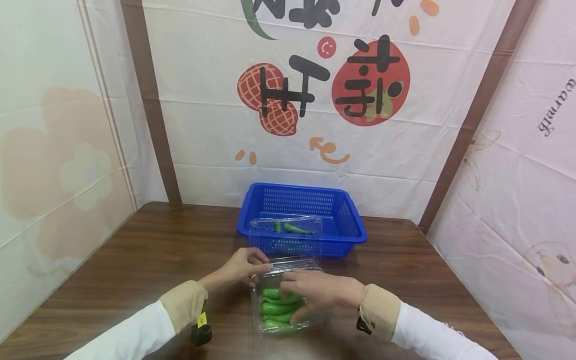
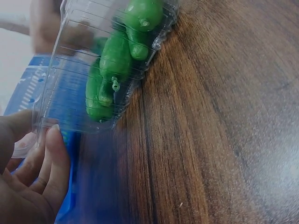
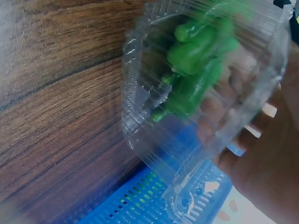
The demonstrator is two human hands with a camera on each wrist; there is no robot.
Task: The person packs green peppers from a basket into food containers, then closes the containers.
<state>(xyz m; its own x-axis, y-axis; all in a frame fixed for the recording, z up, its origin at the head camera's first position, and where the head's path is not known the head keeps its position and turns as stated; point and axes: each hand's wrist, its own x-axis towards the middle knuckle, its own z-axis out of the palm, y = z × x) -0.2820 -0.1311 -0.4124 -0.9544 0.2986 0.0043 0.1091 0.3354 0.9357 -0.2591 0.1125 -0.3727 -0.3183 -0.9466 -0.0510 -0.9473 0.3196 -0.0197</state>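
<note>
A clear plastic clamshell box stands on the table with its lid raised toward the back. Several long green peppers lie side by side in it; the left wrist view shows their ends through the ribbed wall. My left hand pinches the box's rim at its far left corner, thumb on one side and fingers on the other. Over the right part of the box, my right hand reaches in among the peppers, fingers spread and slightly blurred. Through the clear side those fingers show beside the peppers.
Behind the box is a blue plastic basket with slotted walls. A few green peppers in it show through the raised lid. The brown wooden table ends at printed cloth walls at the back and both sides.
</note>
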